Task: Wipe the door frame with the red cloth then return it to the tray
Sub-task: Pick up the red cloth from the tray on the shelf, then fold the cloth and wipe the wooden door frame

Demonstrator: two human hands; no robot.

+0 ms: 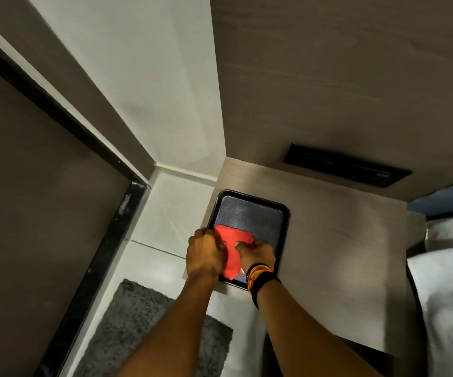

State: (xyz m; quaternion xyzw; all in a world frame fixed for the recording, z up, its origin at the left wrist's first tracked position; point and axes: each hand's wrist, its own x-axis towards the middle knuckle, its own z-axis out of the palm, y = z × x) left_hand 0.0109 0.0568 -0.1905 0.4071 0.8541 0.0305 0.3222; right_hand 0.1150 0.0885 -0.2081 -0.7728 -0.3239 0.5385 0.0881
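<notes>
A view from above looks down into a room corner, with two bare forearms reaching up from the bottom of the frame. At centre, slightly low, a dark rectangular tray [286, 213] with a textured grey base sits at the left edge of a pale wood-grain tabletop [342, 254]. The red cloth [232, 251] lies crumpled over the lower left part of the tray, between the two hands. Above and right of the tray, a black rectangular panel [347, 165] is set into the wood-grain wall; the small marks on it are too small to read. A black door frame [83, 268] runs diagonally down the left side of the frame, beside a brown door [29, 200]. Between the frame and the tabletop there is white floor [165, 210], with a shaggy grey rug [127, 322] at lower left, partly hidden behind the left forearm. White bedding [448, 295] fills the right edge. The left hand [206, 253] is at the tray's left rim, its fingers curled around the cloth's left edge. The right hand [256, 254] rests over the tray, its fingers bent and pinching the cloth's right side. The right wrist wears red, yellow and black bands [260, 276].
</notes>
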